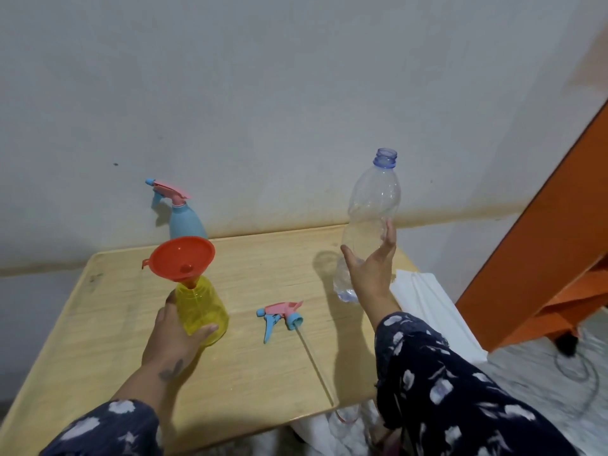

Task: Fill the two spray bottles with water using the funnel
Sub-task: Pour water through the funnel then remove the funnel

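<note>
A yellow spray bottle (203,307) stands on the wooden table (108,324) with its head off. An orange funnel (182,257) sits in its neck. My left hand (174,330) is wrapped around the yellow bottle's base. Its pink and blue spray head (281,315) lies on the table, dip tube pointing toward me. A blue spray bottle (184,218) with its head on stands at the back by the wall. My right hand (371,263) holds a clear, uncapped plastic water bottle (368,218) upright near the table's right edge; it looks almost empty.
A grey wall rises right behind the table. White cloth (427,301) lies off the table's right edge. An orange wooden frame (539,251) slants at the far right. Clear plastic items (345,419) lie below the table's near edge.
</note>
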A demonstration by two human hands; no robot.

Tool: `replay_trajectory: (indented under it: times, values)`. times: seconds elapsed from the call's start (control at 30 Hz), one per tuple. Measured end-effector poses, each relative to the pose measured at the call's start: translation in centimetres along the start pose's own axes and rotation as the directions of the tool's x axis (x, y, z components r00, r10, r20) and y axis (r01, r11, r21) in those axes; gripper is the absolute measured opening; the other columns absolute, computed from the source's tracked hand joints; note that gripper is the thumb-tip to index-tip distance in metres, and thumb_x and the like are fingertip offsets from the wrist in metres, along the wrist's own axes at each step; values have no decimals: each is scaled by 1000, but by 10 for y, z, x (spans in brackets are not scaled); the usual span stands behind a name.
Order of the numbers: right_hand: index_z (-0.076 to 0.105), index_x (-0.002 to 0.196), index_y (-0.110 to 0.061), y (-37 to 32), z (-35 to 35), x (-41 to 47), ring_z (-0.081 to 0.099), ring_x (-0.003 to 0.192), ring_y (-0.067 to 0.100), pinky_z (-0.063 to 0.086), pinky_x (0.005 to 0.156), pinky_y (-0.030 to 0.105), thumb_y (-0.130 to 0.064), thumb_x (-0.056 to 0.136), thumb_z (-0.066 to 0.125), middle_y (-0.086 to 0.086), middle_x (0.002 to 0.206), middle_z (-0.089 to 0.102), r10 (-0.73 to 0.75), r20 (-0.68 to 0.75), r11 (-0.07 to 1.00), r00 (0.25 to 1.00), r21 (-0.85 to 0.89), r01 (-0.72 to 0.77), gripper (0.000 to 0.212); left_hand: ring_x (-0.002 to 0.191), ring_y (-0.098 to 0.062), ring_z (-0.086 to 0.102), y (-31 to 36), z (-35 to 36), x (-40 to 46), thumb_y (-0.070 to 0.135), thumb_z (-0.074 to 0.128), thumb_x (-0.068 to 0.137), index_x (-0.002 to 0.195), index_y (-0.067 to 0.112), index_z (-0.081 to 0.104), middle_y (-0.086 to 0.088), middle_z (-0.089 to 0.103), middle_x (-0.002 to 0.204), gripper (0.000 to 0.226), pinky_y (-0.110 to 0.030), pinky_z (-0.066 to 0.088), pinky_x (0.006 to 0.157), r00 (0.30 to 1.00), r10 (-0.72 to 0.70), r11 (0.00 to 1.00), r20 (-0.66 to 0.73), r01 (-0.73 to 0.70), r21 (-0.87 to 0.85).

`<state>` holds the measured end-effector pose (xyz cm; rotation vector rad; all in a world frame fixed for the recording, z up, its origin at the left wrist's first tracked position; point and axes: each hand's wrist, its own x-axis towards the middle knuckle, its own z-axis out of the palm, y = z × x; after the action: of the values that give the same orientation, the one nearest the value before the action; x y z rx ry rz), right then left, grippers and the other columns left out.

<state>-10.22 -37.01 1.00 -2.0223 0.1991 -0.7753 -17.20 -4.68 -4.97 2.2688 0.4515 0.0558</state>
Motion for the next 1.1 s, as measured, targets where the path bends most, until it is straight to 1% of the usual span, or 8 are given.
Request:
replay_trajectory:
  times: [0.07,0.2,0.4,0.57,0.67,0.8,0.93,1.1]
  values:
    - [3,144,-30,0,-3,0,33,138,27,41,104,47,-22,76,79,11,153,20,-13,10,999,1000,-29,13,102,122,-35,52,1,-1,-1,35,86,68,144,15,33,-12,48,137,95,-50,44,100,1000,0,1000,8,0,-3]
    - [8,133,-46,-5,-13,-9,35,130,30,44,101,49,-25,69,84,14,148,16,-19,-17,994,1000,-106,17,101,127,-36,46,8,-1,-5,31,83,72,149,14,26,-12,39,143,96,-49,41,102,1000,-13,1000,18,14,-12]
    - [16,139,-26,-23,-12,-50,31,124,31,37,100,47,-32,70,81,12,137,23,36,-6,959,999,-283,-37,95,129,-34,44,9,-6,-9,36,80,75,150,18,20,-8,30,151,98,-47,43,98,998,28,1000,50,-28,2]
    - [33,137,-26,-60,-2,-79,30,125,22,32,102,37,-29,79,74,4,134,29,19,205,960,979,-278,40,71,127,-35,46,11,-10,-11,38,78,76,149,19,19,-5,25,153,96,-47,43,96,997,34,999,71,-36,20]
    - [41,135,-26,-88,11,-91,33,129,21,33,107,36,-30,81,72,3,134,41,-2,437,967,899,-227,113,62,126,-36,47,10,-11,-11,40,78,76,149,18,20,-4,22,154,96,-47,45,97,996,40,999,83,-42,25]
    - [34,143,-22,-133,37,-107,41,130,17,37,104,31,-36,76,78,4,140,45,2,631,998,776,-55,43,82,125,-35,47,10,-12,-11,42,77,76,149,24,19,-3,25,152,95,-47,46,96,995,53,998,82,-55,30]
    - [23,149,-23,-167,61,-110,46,126,16,40,98,28,-39,69,83,-2,147,38,44,669,988,742,80,-131,101,124,-33,49,10,-12,-11,45,76,75,149,27,18,1,25,151,96,-45,47,94,997,36,998,64,-39,40]
    - [20,150,-21,-179,82,-107,47,128,19,40,96,25,-36,64,87,2,148,38,74,698,973,712,106,-204,110,123,-31,50,9,-10,-8,47,75,76,148,22,25,1,27,149,92,-44,48,92,997,28,997,66,-33,74]
